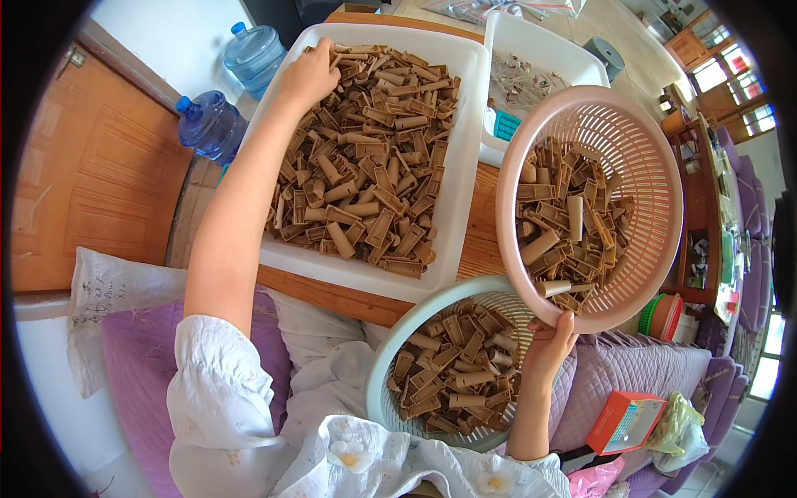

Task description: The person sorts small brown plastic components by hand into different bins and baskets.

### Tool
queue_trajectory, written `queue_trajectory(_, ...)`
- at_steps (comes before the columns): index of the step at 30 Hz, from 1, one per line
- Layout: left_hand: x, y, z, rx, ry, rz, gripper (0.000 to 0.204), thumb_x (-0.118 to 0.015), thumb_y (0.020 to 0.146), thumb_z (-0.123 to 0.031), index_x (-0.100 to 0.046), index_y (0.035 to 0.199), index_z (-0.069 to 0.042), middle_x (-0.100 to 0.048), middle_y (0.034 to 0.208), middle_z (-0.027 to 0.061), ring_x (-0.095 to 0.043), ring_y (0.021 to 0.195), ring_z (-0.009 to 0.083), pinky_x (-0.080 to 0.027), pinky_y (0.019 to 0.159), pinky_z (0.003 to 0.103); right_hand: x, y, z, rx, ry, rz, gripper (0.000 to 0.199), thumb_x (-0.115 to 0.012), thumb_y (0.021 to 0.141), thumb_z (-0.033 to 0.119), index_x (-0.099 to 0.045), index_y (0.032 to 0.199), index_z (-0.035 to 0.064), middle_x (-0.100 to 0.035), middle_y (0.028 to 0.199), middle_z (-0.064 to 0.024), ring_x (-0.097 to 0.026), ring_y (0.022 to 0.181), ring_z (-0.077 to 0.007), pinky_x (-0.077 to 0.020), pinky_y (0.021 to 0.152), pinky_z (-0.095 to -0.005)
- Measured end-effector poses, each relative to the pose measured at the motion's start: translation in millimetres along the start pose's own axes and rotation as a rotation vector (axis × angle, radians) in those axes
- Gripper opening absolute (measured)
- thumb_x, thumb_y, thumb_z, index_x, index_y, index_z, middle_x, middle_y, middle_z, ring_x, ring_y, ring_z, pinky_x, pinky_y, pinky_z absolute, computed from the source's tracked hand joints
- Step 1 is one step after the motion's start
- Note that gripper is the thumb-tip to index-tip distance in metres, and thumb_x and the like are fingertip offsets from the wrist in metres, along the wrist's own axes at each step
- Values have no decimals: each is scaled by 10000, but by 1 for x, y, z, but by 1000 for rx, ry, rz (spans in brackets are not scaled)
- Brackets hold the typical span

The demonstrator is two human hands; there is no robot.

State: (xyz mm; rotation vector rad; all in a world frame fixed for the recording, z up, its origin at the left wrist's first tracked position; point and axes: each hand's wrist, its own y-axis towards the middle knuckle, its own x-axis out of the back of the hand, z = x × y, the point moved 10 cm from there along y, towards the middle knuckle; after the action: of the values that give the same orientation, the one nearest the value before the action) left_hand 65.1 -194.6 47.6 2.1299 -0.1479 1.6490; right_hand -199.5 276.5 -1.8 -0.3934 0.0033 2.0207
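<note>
A big white tub (465, 108) stands on the table, heaped with brown, trough-shaped plastic pieces (365, 166). At its far left corner my left hand (309, 76) reaches in, fingers curled down against the pieces; whatever they grip is hidden. My right hand (550, 344) is closed on the near rim of a pink slotted basket (656, 207), which tilts toward me over the table's right part. More of the brown pieces (573, 216) lie in that basket. Below it, close to my body, sits a pale green basket (382, 378) with the same kind of pieces.
Behind the pink basket, a second white tub (544, 41) holds scraps and a turquoise item (506, 125). Two blue water bottles (212, 124) stand left of the table, near a wooden door (100, 174). A purple quilted sofa (631, 373) carries a red box (624, 422) and plastic bags.
</note>
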Motion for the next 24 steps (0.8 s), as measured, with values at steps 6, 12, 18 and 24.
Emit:
queue_trajectory(6, -3, 0, -28, -184, 1, 64, 263, -531, 763, -166, -470, 1015, -120, -588, 924, 93, -560, 866, 275, -456, 737, 394, 2, 0, 1, 8, -4, 7, 194, -475, 854, 217, -393, 878, 43, -519, 736, -78, -488, 551, -151, -417, 540, -263)
queue_trajectory(12, -23, -9, -41, -188, -31, 101, 276, -570, 741, -92, -466, 997, -87, -537, 1002, 104, -516, 953, 271, -434, 781, 374, 3, 2, -4, -17, 26, 64, 238, -465, 843, 155, -348, 1002, 22, -508, 806, -102, -524, 618, -171, -460, 515, -283)
queue_trajectory(18, -5, -1, -47, -58, -150, 187, 277, -545, 774, -219, -466, 1020, -120, -561, 975, 129, -545, 915, 273, -441, 776, 365, 7, 3, -5, -31, 26, 49, 248, -466, 842, 151, -347, 1012, 17, -506, 808, -99, -524, 624, -172, -462, 515, -283)
queue_trajectory(24, 87, 1, -94, 75, -1283, 119, 216, -422, 865, -252, -453, 886, -40, -538, 761, 74, -551, 686, 155, -465, 599, 272, 5, 3, -6, -31, 20, 41, 250, -464, 840, 141, -346, 1013, 4, -494, 826, -104, -520, 628, -172, -460, 513, -283)
